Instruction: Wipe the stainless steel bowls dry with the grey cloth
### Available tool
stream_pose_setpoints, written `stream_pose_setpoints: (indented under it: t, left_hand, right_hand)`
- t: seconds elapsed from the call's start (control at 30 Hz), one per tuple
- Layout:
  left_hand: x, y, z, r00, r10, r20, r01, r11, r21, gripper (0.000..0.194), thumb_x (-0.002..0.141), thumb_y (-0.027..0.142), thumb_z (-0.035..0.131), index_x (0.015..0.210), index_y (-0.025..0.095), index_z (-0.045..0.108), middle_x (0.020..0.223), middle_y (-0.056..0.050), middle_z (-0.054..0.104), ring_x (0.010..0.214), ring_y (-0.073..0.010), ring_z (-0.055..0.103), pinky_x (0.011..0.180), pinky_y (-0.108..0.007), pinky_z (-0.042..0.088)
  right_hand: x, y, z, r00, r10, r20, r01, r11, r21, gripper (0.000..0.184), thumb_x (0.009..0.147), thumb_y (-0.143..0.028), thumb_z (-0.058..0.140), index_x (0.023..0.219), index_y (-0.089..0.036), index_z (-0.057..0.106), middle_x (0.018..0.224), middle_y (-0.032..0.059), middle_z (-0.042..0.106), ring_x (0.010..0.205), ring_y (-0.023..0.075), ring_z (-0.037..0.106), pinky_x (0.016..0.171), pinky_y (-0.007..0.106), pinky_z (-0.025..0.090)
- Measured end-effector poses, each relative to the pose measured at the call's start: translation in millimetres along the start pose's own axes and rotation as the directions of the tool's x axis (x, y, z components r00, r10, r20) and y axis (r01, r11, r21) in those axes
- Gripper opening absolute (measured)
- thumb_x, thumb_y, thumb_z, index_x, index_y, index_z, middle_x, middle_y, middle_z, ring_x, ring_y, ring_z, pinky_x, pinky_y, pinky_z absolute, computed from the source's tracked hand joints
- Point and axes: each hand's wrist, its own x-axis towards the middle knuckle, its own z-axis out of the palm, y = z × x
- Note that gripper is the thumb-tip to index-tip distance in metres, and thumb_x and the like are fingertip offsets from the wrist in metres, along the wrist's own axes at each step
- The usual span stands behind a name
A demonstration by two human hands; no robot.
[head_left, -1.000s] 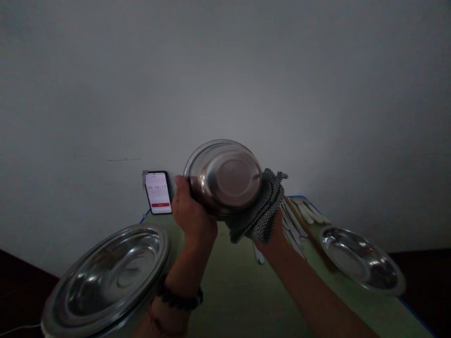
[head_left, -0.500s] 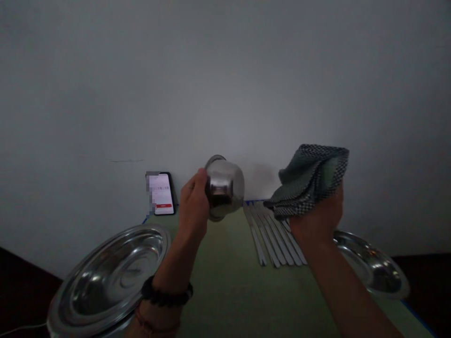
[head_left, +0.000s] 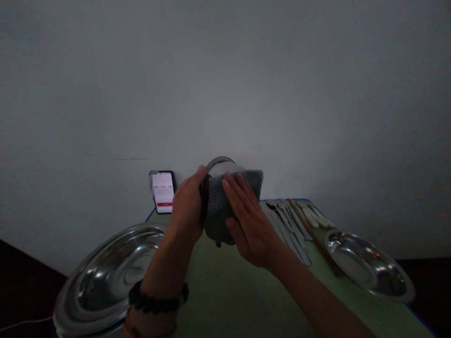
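My left hand (head_left: 188, 206) grips a small steel bowl (head_left: 220, 165) by its rim and holds it up over the green table (head_left: 232, 291). Only the bowl's top edge shows. My right hand (head_left: 248, 220) presses a grey checked cloth (head_left: 220, 206) flat against the bowl, fingers laid over the cloth. A dark bead bracelet (head_left: 157, 300) sits on my left wrist.
A large steel basin (head_left: 105, 277) stands at the near left. A shallow steel plate (head_left: 369, 270) lies at the right. Several spoons and chopsticks (head_left: 292, 220) lie in a row behind my right hand. A lit phone (head_left: 164, 191) leans on the white wall.
My right hand brought the cloth back from the right onto the bowl, covering it. The left hand kept hold of the bowl, which had turned edge-on.
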Motion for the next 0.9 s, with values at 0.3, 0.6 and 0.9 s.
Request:
stream_pose_setpoints:
  t: [0.3,0.6,0.9]
  left_hand:
    - [-11.4,-14.6,7.3,0.914,0.091,0.396,-0.163,0.975,0.151,0.028,0.081,0.041,0.061,0.066,0.019,0.071,0.067,-0.003,0.069,0.072,-0.0164,0.063,0.071,-0.023,0.048]
    - [-5.4,-10.9,3.0,0.973,-0.071,0.221,0.077,0.997,-0.022,0.042,0.07,0.056,0.068,0.054,0.018,0.057,0.046,0.004,0.053,0.038,-0.0075,0.045,0.037,-0.019,0.035]
    - [5.9,-17.4,11.4,0.985,-0.152,0.076,0.169,0.83,-0.532,0.044,0.096,0.039,0.034,0.093,0.011,0.068,0.083,-0.009,0.074,0.084,-0.0187,0.07,0.08,-0.031,0.055]
  right_hand:
    - [3.9,11.7,-22.3,0.976,0.008,-0.217,-0.016,0.999,-0.035,0.039,0.09,-0.021,0.046,0.129,-0.027,0.046,0.133,0.0051,0.057,0.128,0.0222,0.047,0.108,0.05,0.035]
    - [2.3,37.6,-25.5,0.848,0.414,-0.331,-0.331,0.901,0.28,0.039,0.096,-0.042,0.033,0.115,-0.023,0.061,0.12,0.0092,0.05,0.119,0.0208,0.048,0.105,0.043,0.039]
    - [-8.1,25.1,18.9,0.891,0.317,-0.326,-0.296,0.949,0.111,0.059,0.097,-0.035,0.029,0.15,-0.023,0.006,0.155,0.0121,0.017,0.144,0.0237,0.017,0.115,0.051,0.024]
